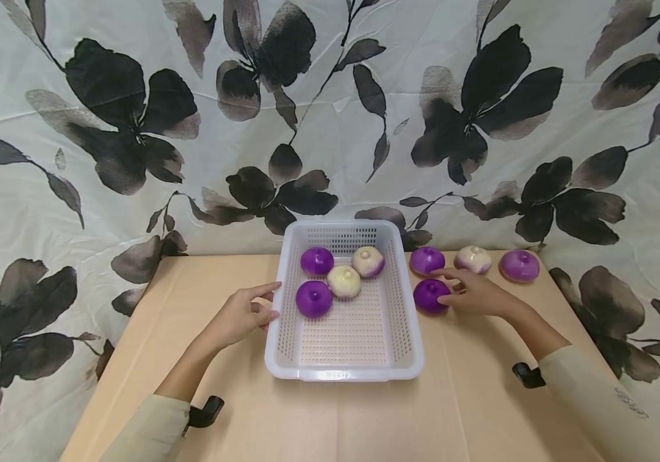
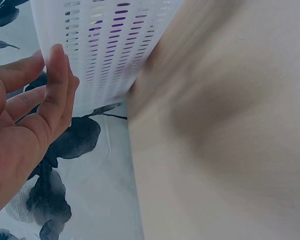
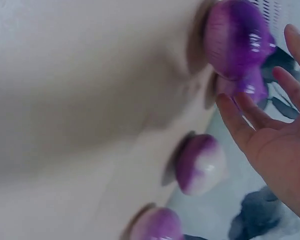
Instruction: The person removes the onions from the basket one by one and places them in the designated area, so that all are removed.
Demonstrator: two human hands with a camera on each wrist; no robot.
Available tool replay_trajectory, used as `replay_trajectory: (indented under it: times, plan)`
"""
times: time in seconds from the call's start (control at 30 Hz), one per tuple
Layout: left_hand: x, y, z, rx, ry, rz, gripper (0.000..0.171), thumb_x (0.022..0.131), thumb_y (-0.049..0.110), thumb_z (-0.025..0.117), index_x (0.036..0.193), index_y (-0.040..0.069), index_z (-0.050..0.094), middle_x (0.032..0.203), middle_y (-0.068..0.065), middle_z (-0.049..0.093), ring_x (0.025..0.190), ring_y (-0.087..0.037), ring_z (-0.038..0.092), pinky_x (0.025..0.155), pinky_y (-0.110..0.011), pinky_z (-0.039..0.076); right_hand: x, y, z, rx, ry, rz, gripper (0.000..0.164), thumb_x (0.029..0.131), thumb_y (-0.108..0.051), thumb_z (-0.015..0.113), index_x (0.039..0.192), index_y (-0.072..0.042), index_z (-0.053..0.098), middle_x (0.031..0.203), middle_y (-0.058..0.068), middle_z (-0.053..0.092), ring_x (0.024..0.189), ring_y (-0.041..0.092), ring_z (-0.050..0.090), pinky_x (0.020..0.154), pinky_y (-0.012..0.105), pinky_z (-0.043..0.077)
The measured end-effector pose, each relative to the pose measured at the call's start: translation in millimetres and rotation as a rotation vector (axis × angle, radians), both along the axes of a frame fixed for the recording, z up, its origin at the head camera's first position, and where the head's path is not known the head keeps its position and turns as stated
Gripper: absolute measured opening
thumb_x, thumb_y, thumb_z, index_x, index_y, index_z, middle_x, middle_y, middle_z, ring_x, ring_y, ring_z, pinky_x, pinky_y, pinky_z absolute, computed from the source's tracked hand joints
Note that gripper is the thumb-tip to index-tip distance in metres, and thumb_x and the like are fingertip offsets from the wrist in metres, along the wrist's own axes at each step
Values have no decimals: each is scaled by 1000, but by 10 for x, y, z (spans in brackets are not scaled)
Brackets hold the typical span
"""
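Observation:
A white perforated plastic basket [image 1: 344, 378] stands mid-table with two purple onions [image 1: 314, 299] and two pale onions [image 1: 344, 282] inside, all glossy. My left hand [image 1: 247, 309] holds the basket's left rim, one finger over the edge and others against the outer wall [image 2: 105, 55] in the left wrist view. To the right of the basket, my right hand [image 1: 474, 292] reaches over a dark purple onion [image 1: 429, 296], fingers spread and fingertips right beside it. In the right wrist view that onion [image 3: 235, 40] shows in front of the spread fingers [image 3: 235, 117].
Behind the right hand lie another purple onion [image 1: 426, 260], a pale purple-tinged onion [image 1: 473, 259] and a lighter purple onion [image 1: 519, 265] near the table's back edge. The light wooden table [image 1: 364, 423] meets a floral cloth [image 1: 330, 141] at the back.

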State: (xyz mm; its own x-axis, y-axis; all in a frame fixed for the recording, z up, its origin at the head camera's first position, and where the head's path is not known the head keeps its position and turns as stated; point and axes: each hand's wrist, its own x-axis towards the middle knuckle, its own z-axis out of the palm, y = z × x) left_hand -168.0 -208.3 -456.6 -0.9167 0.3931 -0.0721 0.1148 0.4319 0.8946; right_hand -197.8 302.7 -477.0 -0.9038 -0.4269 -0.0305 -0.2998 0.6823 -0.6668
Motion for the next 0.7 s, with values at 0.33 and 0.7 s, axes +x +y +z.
replay_trajectory:
  times: [0.33,0.7]
  plan:
    - [27,9,21,2,-9,13,64,94,-6,67,153,-4,44,129,-28,59,75,-19,70,73,-51,65,-45,-183,503,-55,143,10,59,94,-15,77,146,-1,55,145,25,57,120,48,64,101,61,55]
    - [19,35,34,-16,-7,23,64,94,-4,68,153,-3,44,128,-27,60,74,-17,70,69,-40,66,-238,-748,834,-59,99,180,63,91,-11,79,148,-5,52,144,21,59,121,41,65,101,51,58]
